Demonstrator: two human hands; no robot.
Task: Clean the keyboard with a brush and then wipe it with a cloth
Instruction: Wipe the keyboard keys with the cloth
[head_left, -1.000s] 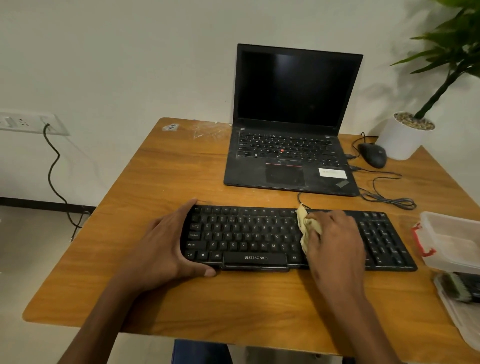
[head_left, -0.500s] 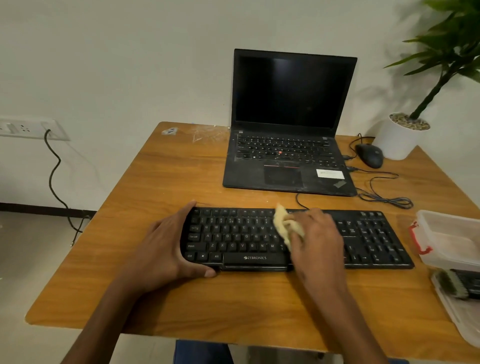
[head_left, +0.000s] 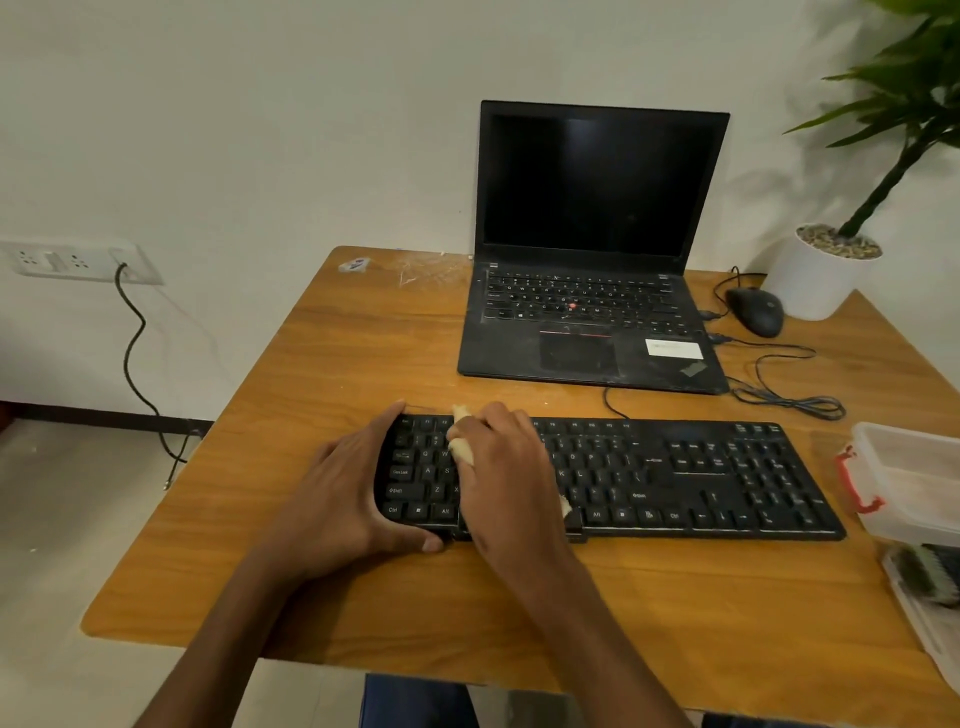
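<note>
Wooden worktop carries the long black plastic keyboard, lying flat near the front edge, parallel to it, with the open black laptop well behind. My read on the keyboard: light, rigid, slides easily on smooth wood, so it needs bracing at an end, not on the keys. Left hand does that: fingers curved over the left end, thumb hooked round the front edge, gripping the casing. Right hand sits palm-down on the left key block, fingers curled on a small pale yellow cloth pressed onto the keys; only scraps of cloth show at the fingertips and by the wrist, so how it's bunched I can't tell. Cloth looks soft and limp, best kept wadded under the fingers, light pressure so keycaps don't catch. Bristle brush lies at the right edge beside a clear plastic box, likely done with.
</note>
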